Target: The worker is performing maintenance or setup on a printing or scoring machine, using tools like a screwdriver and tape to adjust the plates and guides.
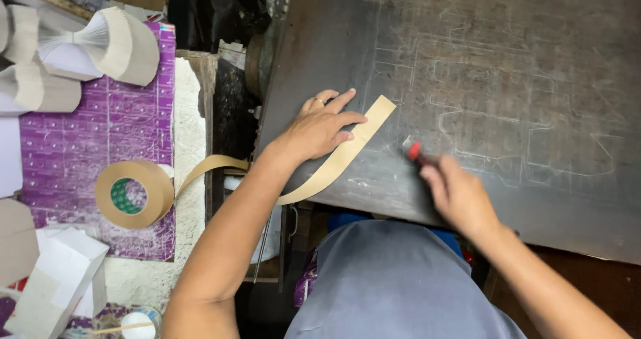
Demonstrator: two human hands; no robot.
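My left hand (324,124) lies flat on a strip of brown tape (364,131), pinning it to a dark, scratched metal plate (507,85). The strip runs back under my forearm to a roll of brown tape (132,193) that stands on a purple printed sheet (100,132). My right hand (457,195), blurred, grips a small red-handled cutter (415,152) with its tip near the free end of the strip. A ring sits on one finger of my left hand.
Fanned stacks of white and tan cardboard (100,45) lie at the upper left. Folded white boxes (60,282) sit at the lower left beside a small glue pot with a stick (137,325). A dark gap (230,112) separates the plate from the left bench.
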